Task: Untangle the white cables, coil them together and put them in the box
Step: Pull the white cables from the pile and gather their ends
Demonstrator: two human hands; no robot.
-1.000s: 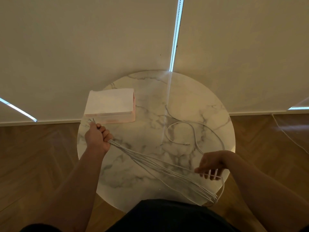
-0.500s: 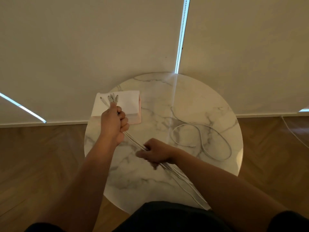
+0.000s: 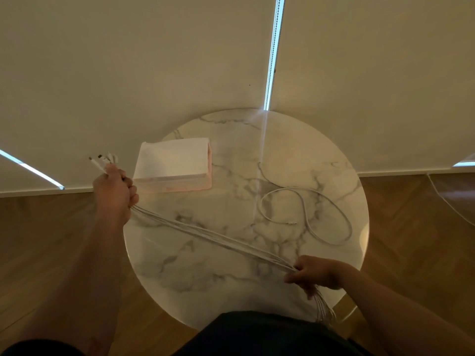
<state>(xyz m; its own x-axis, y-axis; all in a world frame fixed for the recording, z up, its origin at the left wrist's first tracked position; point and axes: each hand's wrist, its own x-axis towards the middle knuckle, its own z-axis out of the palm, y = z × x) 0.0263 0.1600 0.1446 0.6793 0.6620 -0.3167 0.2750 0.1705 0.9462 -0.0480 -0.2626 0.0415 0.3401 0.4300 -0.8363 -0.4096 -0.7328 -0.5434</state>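
Since half a second ago, the right hand (image 3: 316, 274) has been slid along the bundle of white cables (image 3: 213, 237) to the near right rim of the round marble table (image 3: 205, 278), where the bundle is gripped. Its other end is clenched in the left hand (image 3: 113, 191), just beside the one box (image 3: 174, 163). One loose cable (image 3: 305, 214) lies apart on the marble. The bundle's strands cannot be counted.

I see a round white marble table (image 3: 231, 265), smooth and shiny. The thin white cables (image 3: 218, 237) look like smooth plastic, the pale pink box (image 3: 172, 160) looks matt, and the brown floor (image 3: 51, 240) is wood.
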